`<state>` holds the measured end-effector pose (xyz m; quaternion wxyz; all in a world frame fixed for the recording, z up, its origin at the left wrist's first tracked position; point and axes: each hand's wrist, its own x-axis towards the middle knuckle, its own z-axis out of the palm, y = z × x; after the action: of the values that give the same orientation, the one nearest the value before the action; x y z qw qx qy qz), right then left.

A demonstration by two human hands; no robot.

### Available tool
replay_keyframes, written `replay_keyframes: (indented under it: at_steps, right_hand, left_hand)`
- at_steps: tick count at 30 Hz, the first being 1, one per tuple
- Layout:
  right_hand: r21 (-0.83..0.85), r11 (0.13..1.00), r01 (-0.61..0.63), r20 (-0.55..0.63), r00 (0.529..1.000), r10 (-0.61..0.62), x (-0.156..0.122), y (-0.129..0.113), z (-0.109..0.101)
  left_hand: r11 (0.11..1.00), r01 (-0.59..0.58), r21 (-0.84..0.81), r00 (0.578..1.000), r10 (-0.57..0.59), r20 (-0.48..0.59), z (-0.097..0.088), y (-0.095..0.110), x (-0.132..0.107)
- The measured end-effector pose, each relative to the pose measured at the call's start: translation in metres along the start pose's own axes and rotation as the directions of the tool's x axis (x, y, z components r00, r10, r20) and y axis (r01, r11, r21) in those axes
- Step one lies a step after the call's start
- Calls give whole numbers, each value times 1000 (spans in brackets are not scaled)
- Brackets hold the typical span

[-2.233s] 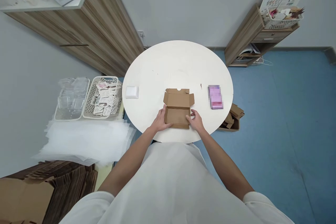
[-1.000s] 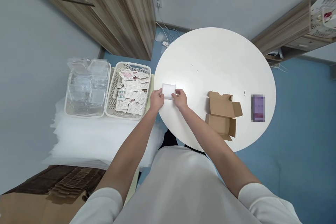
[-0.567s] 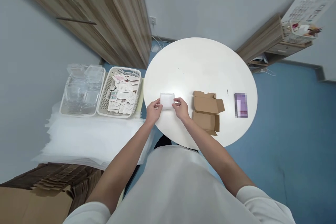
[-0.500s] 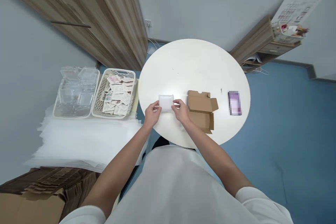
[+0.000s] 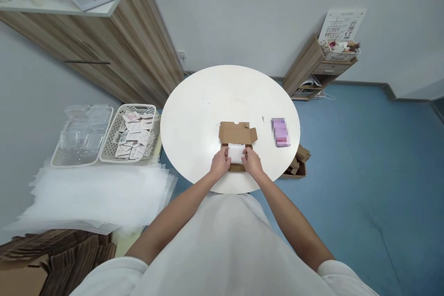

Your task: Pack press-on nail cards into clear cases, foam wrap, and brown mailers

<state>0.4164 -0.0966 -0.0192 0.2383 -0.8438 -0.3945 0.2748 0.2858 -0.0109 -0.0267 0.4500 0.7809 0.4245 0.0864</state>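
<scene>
White, soft-looking, roughly rectangular packet [image 5: 236, 153] is showing over open brown box [image 5: 237, 136]; fingers of left hand [image 5: 220, 163] and right hand [image 5: 252, 163] are pinching its opposite sides.

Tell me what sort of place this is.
Probably a small indoor packing area: an open cardboard box lies on a round white table, with a pile of translucent white sheets and stacked brown cardboard off to the left.
</scene>
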Motion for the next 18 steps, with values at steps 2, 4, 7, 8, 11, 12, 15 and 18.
replay_keyframes:
  at_steps: [2,4,7,8,11,12,15,18]
  right_hand:
    - [-81,996,23,23,1000,-21,2,3,3]
    - [-122,992,32,50,998,-26,5,6,6]
    - [-143,989,47,88,996,-35,9,9,10]
    - [-152,987,49,95,995,-35,10,10,12]
    - [-180,982,50,107,994,-31,12,11,16]
    - [-188,981,51,112,993,-30,12,11,17]
    - [-212,976,52,129,991,-25,13,11,20]
    - [-231,971,56,152,988,-21,13,11,20]
  left_hand:
    - [999,9,44,1000,-10,17,6,-1,-1]
    - [996,26,80,999,-29,37,9,-2,-1]
    - [989,53,138,995,-64,78,11,-1,0]
    - [986,57,157,993,-72,95,11,0,1]
    - [976,68,207,987,-95,128,13,2,2]
    - [974,71,216,986,-102,136,14,3,2]
    - [968,88,235,976,-131,172,16,3,1]
    - [962,104,252,966,-158,204,17,3,1]
